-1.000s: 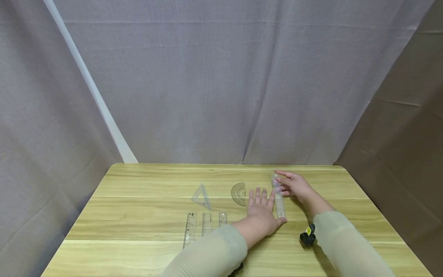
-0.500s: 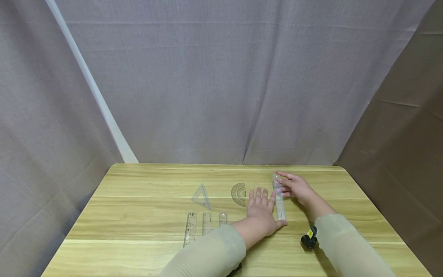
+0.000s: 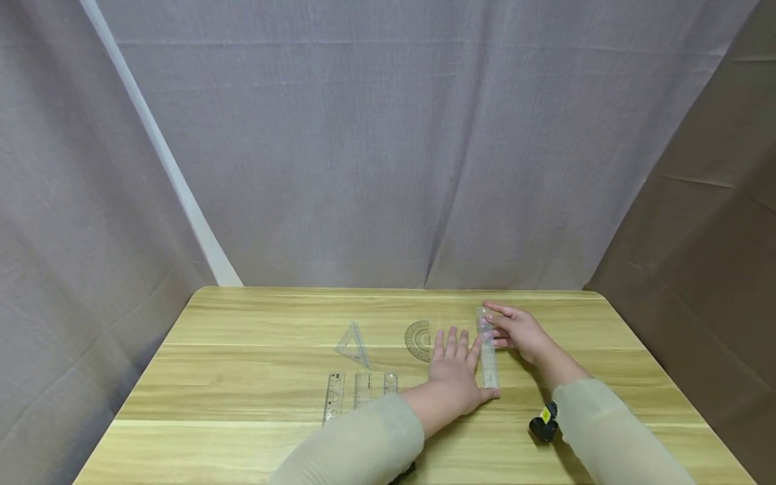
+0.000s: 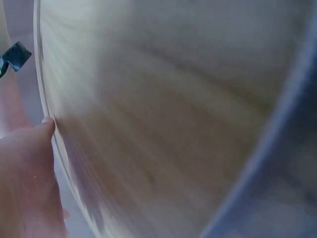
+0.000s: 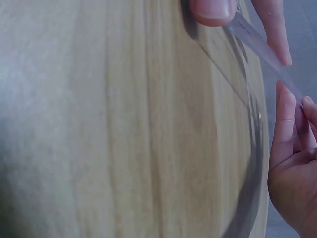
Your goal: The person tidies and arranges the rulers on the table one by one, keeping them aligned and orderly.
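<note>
A clear ruler [image 3: 488, 364] stands nearly lengthwise away from me on the right half of the table in the head view. My right hand [image 3: 523, 331] holds its far part between thumb and fingers, and fingers show pink through the plastic. With straight, spread fingers, my left hand [image 3: 453, 377] lies to the ruler's left; its thumb touches the near end and its index finger is at the edge. In the right wrist view, the ruler [image 5: 265, 52] runs from the right hand's fingers [image 5: 213, 9] to my left hand [image 5: 294, 191], raised off the wood. The left wrist view shows mostly tabletop.
Left of the hands lie a clear set square [image 3: 362, 347] and a half-round protractor [image 3: 411, 341]. Nearer me are three clear rulers, the left one [image 3: 333, 397], the middle one [image 3: 362, 387] and the right one [image 3: 391, 382], partly behind the left sleeve [image 3: 358, 444]. Grey curtains [image 3: 364, 168] enclose the table.
Both hands stay at the ruler. Its near end has shifted slightly toward me and to the left, and the left hand has moved a little left with it. The other tools lie still.
</note>
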`<state>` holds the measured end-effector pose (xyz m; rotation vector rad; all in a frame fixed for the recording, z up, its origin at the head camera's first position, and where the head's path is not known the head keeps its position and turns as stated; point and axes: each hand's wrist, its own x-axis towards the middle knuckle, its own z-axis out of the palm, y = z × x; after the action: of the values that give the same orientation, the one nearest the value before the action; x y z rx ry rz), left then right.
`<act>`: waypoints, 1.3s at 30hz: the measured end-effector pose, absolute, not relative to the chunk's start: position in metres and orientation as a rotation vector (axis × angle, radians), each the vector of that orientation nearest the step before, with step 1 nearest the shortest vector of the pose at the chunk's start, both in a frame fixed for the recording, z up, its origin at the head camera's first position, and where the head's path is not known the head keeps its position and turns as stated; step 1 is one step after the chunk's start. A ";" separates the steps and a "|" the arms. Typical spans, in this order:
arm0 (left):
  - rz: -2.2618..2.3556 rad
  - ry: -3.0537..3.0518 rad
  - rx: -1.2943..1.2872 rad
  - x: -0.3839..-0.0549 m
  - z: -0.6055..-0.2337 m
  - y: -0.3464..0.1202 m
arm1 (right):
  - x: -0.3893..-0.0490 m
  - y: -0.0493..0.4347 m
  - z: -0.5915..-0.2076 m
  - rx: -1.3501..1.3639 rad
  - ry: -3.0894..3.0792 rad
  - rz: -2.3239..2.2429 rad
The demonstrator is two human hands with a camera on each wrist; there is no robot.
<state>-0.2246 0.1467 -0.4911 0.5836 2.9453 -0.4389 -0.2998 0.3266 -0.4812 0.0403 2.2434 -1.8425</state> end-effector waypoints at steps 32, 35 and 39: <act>-0.378 3.005 0.695 -0.204 -0.480 0.111 | -0.290 0.301 -0.482 0.033 2.132 -1.898; -0.338 3.017 0.701 -0.201 -0.478 0.107 | -0.288 0.298 -0.483 0.035 2.126 -1.905; -0.319 3.019 0.703 -0.198 -0.478 0.103 | -0.285 0.295 -0.483 0.028 2.109 -1.913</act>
<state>-0.1980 0.1027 -0.4779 0.7030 3.0189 -0.3185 -0.2848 0.2945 -0.4830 0.0275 2.1090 -1.9129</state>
